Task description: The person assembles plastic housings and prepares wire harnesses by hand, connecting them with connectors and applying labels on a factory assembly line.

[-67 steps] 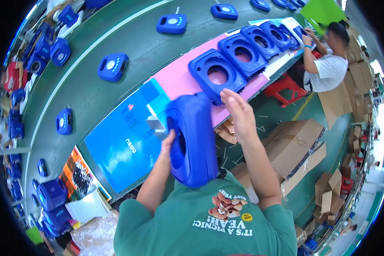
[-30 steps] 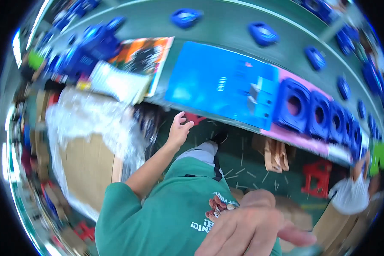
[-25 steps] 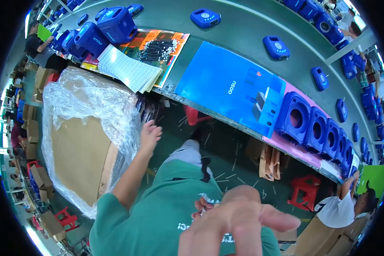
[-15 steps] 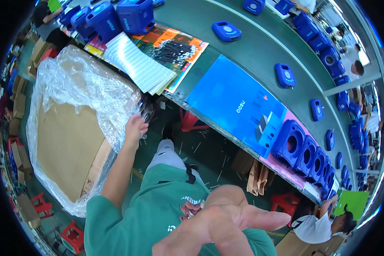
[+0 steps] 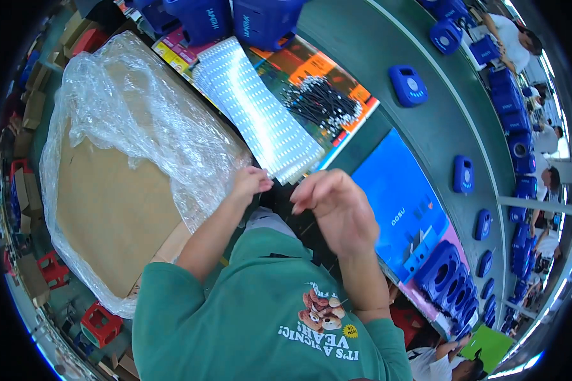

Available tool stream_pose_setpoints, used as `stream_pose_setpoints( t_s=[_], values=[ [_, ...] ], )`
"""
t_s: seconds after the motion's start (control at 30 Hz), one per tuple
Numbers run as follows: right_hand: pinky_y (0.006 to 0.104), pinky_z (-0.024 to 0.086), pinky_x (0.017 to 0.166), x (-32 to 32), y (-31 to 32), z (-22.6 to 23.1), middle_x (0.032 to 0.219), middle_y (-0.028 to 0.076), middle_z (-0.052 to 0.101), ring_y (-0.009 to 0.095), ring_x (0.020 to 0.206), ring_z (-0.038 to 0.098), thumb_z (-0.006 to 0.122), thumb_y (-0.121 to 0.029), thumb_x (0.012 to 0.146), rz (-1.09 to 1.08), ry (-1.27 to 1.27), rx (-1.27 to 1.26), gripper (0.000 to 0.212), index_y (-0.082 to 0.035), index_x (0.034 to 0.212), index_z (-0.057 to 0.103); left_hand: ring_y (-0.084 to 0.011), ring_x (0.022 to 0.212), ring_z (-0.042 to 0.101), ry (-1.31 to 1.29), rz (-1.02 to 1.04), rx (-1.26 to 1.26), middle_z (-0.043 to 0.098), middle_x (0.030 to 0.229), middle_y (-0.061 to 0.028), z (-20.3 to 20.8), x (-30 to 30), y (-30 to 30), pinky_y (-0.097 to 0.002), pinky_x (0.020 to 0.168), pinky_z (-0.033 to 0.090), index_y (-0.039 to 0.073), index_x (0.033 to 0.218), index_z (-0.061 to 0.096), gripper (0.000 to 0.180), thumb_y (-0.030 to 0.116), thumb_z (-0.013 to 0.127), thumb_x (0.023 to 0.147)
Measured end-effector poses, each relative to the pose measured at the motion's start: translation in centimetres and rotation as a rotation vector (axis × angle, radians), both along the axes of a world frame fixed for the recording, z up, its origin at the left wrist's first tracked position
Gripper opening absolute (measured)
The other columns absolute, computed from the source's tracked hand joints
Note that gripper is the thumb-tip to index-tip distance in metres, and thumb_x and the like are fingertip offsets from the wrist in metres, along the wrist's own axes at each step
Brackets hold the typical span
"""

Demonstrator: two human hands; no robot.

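Note:
My left hand [image 5: 253, 182] is beside the plastic wrap, close to the lower end of a stack of long white sheets [image 5: 260, 108] with rows of small marks. Its fingers are loosely bent, with nothing visible in them. My right hand [image 5: 340, 213] is raised between those sheets and a flat blue printed sheet [image 5: 394, 203] on the bench. Its fingers curl loosely, and I see nothing held. Beside the white sheets, a bundle of short black cables [image 5: 322, 103] with pale ends lies on an orange printed board [image 5: 321, 62].
A large cardboard-topped stack [image 5: 121, 209] under clear plastic wrap [image 5: 152, 120] stands at left. Blue housings [image 5: 267, 22] stand at the bench's far end; more [image 5: 442, 267] line its right side. Blue lids [image 5: 408, 86] sit on the green conveyor [image 5: 362, 38]. Co-workers sit beyond.
My right hand has moved up and away from close to the camera, toward the bench edge. My left hand has moved right, nearer the white sheets. The view has shifted.

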State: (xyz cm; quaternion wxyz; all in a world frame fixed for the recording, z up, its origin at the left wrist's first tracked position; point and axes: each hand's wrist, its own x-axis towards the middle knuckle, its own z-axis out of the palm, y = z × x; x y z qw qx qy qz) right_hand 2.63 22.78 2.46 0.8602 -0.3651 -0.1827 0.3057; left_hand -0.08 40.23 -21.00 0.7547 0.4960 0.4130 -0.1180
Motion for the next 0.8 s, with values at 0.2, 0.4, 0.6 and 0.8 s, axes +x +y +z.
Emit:
stream_pose_setpoints(
  t_s=[0.2,0.4,0.6,0.8],
  values=[
    [0.0324,0.045,0.080,4.6,-3.1,-13.3,0.104,0.013,0.058,0.022,0.094,0.056,0.046,-0.037,0.090,-0.322,0.075,-0.953,0.041,0.000,0.108,0.052,-0.0204,0.058,0.062,-0.170,0.032,-0.432,0.060,0.069,-0.0121,7.2,-2.3,1.9,-0.0298,0.051,0.054,0.000,0.081,0.054,0.010,0.010,0.057,0.082],
    [0.0374,0.042,0.091,7.1,-0.5,-17.1,0.113,0.019,0.055,0.026,0.107,0.052,0.032,-0.058,0.088,0.306,0.645,-0.298,0.072,0.004,0.123,0.044,-0.0214,0.053,0.063,-0.202,-0.179,-0.633,0.061,0.066,-0.0143,13.0,-5.7,2.1,-0.0301,0.046,0.053,-0.004,0.080,0.057,0.011,0.007,0.057,0.076],
    [0.0316,0.048,0.081,7.0,0.9,-13.6,0.100,0.010,0.061,0.017,0.090,0.059,0.065,-0.012,0.075,0.286,0.302,-0.563,0.044,0.003,0.114,0.050,-0.0222,0.057,0.064,-0.211,-0.411,-0.510,0.063,0.072,-0.0135,13.4,-8.0,0.0,-0.0305,0.047,0.054,-0.008,0.092,0.058,0.023,0.005,0.060,0.074],
    [0.0309,0.045,0.083,1.1,-8.6,-7.9,0.105,0.009,0.059,0.018,0.093,0.057,0.067,-0.014,0.074,-0.225,0.006,-0.509,0.048,0.003,0.116,0.050,-0.0141,0.090,0.057,-0.521,-0.514,-0.145,0.063,0.095,-0.0075,12.2,-7.7,-7.0,-0.0295,0.079,0.047,-0.004,0.111,0.055,0.032,0.014,0.059,0.084]
  ],
)
